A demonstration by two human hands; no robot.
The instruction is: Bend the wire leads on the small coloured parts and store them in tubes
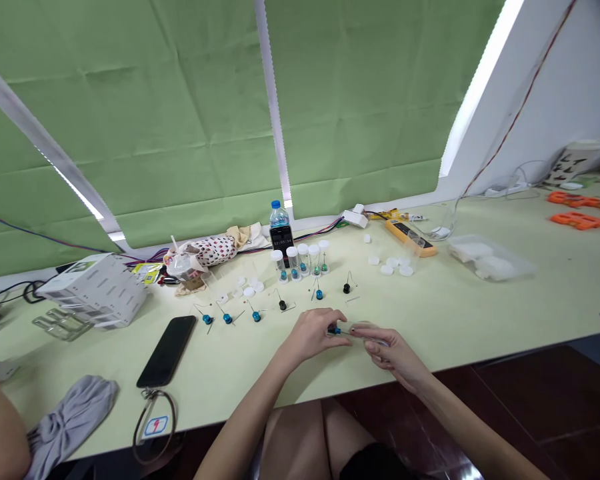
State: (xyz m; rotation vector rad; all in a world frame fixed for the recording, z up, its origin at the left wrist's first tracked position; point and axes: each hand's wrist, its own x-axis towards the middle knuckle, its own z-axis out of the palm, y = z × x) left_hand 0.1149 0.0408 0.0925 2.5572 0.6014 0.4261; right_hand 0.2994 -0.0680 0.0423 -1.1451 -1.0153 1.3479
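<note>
My left hand (314,333) curls its thumb and fingers around a small blue-and-black piece (333,330) near the table's front edge. My right hand (394,353) grips a clear plastic tube (351,327), which lies sideways between both hands around the piece. Beyond them stand several white-capped tubes (303,260) with blue or green pieces inside. Spread in a loose row are more small pieces with bent wires, among them a blue one (257,316) and a black one (347,288). Thin metal keys lie beside some of these.
Loose white caps (390,265) lie behind my hands. A phone showing a timer (281,239) leans on a water bottle (279,213). A black phone (167,351), white boxes (100,290) and another person's arm (0,427) are on the left. An orange multimeter (411,238) lies right.
</note>
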